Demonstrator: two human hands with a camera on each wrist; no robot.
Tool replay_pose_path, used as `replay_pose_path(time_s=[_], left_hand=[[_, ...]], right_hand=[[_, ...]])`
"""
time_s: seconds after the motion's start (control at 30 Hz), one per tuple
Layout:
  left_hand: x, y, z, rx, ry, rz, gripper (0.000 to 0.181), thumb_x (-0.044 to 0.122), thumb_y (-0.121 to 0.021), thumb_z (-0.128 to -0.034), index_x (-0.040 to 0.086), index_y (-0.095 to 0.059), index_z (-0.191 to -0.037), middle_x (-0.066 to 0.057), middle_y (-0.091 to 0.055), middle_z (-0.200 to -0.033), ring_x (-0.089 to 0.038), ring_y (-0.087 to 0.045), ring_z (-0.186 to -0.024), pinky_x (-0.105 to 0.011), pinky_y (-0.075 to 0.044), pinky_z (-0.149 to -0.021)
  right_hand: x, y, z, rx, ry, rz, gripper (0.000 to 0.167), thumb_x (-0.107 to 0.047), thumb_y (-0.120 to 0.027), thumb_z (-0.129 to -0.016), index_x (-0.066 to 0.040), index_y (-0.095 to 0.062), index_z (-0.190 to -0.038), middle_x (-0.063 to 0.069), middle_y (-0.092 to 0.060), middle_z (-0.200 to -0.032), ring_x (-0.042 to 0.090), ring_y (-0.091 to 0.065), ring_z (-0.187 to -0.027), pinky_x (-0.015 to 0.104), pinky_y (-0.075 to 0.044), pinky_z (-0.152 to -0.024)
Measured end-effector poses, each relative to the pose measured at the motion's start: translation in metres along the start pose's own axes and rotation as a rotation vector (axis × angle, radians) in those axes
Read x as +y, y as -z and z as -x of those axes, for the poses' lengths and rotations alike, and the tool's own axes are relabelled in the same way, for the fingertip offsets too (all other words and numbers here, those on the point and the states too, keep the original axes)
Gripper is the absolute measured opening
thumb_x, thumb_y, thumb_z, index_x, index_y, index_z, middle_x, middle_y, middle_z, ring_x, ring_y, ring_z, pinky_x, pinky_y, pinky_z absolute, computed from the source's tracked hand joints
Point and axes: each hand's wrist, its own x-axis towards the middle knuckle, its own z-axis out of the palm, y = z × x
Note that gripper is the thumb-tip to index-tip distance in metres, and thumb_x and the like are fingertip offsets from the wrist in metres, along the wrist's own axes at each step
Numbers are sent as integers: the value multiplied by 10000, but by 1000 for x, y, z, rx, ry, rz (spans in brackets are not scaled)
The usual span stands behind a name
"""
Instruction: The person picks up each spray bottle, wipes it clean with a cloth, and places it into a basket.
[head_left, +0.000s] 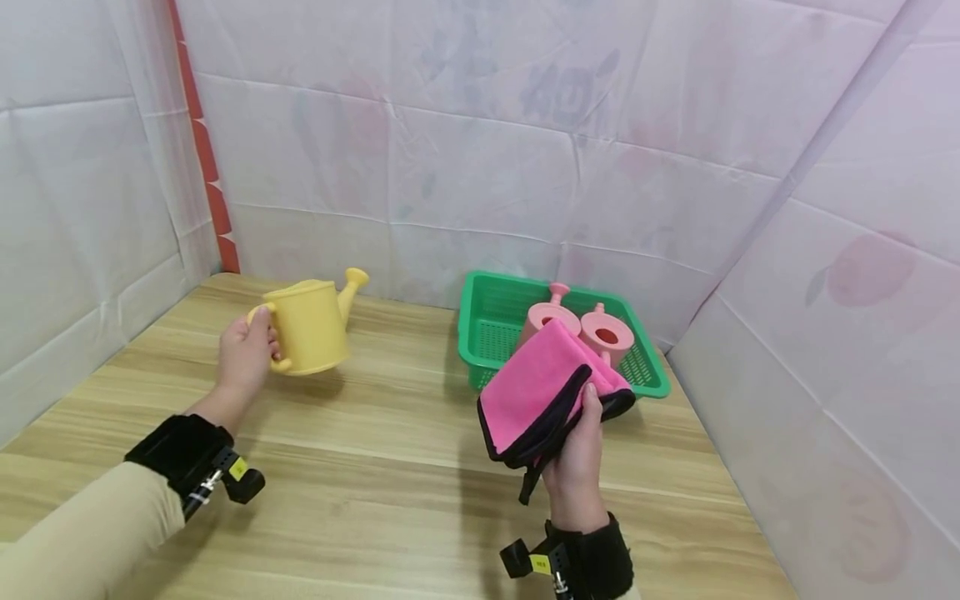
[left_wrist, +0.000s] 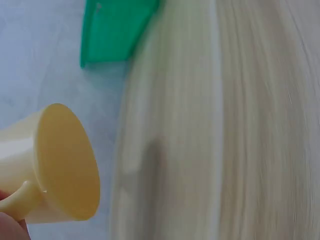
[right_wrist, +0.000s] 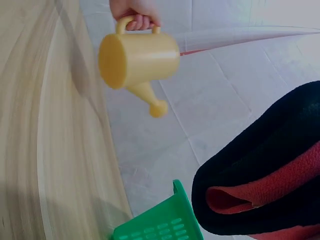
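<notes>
In the head view my left hand (head_left: 247, 350) grips the handle of a yellow watering can (head_left: 309, 327), its spout pointing right. The right wrist view shows the can (right_wrist: 145, 57) raised off the table, and the left wrist view shows its round base (left_wrist: 70, 162). My right hand (head_left: 581, 446) pinches a folded pink cloth (head_left: 528, 392) with black edging, held in front of the green basket (head_left: 474, 333). Two pink watering cans (head_left: 553, 315) stand side by side in the basket, their lower parts partly hidden by the cloth.
The wooden table (head_left: 352, 500) meets a sheet-covered wall (head_left: 480, 167) at the back and further covered walls at left and right. A red strip (head_left: 204, 150) runs up the back left corner. The basket stands near the back wall, right of centre.
</notes>
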Motion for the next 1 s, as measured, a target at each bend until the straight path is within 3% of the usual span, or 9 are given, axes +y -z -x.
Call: replay_pose_path(time_s=[0.13,0.23,0.37,0.53,0.63,0.77,0.87,0.9,1.0], left_hand=[[11,-18,19,-39,-2,118,366,303,-454,-982,41,-410,-730,44,-389,-570,-43,-379,-450,-160,-355,-437],[20,-33,36,-108,-13,151,376,302,-440,-987,71,-383,-697,44,-357,-557,-47,-359,-451,-164,-337,-435],[29,-52,57,-191,8,141,388,322,-426,-991,81,-353,-696,41,-334,-563,-59,-344,-467,-179,-333,-446],[34,-75,80,-237,43,158,389,328,-422,-993,96,-341,-692,33,-323,-574,-71,-340,-483,-187,-348,-469],[35,-90,92,-262,60,179,383,312,-417,-997,97,-341,-689,24,-325,-566,-79,-345,-479,-196,-364,-483],[36,-108,105,-291,58,171,393,337,-409,-997,84,-342,-704,7,-319,-562,-106,-338,-483,-217,-349,-482],[36,-118,113,-298,34,123,428,377,-407,-991,72,-352,-696,-8,-325,-558,-132,-336,-483,-238,-329,-466],[36,-120,115,-303,19,98,442,386,-406,-990,66,-356,-689,-15,-329,-555,-138,-336,-480,-242,-327,-461],[35,-125,121,-334,1,57,448,400,-412,-985,67,-371,-687,-14,-339,-548,-134,-332,-468,-242,-322,-448]], right_hand=[[4,-8,1,-12,4,21,523,-345,-311,-1020,-435,-30,-1452,107,-376,-1345,193,-508,-1059,315,-471,-831],[8,-17,5,-3,-17,84,457,-350,-344,-1011,-291,-187,-1436,93,-497,-1204,186,-564,-960,313,-492,-784],[13,-30,11,-38,-43,153,333,-346,-387,-995,-119,-406,-1239,69,-574,-1031,174,-597,-873,306,-496,-759],[22,-50,18,-169,9,248,387,-290,-405,-997,-58,-367,-1306,147,-559,-1126,206,-596,-944,337,-486,-827],[28,-60,21,-275,103,388,368,-227,-407,-1001,-15,-408,-1302,147,-565,-1149,179,-596,-910,338,-489,-813],[39,-71,22,-373,345,745,472,-241,-464,-977,4,-377,-1371,147,-379,-1418,238,-417,-1244,464,-338,-1001],[48,-73,21,-336,537,1093,714,-350,-528,-933,-26,-182,-1467,189,-129,-1519,350,-138,-1381,585,-188,-1041],[50,-72,21,-302,568,1202,797,-394,-546,-911,-57,-108,-1485,197,-120,-1516,362,-156,-1373,592,-220,-1025],[52,-69,15,-238,668,1307,876,-353,-627,-854,-27,-102,-1475,257,-147,-1483,412,-211,-1340,594,-258,-1006]])
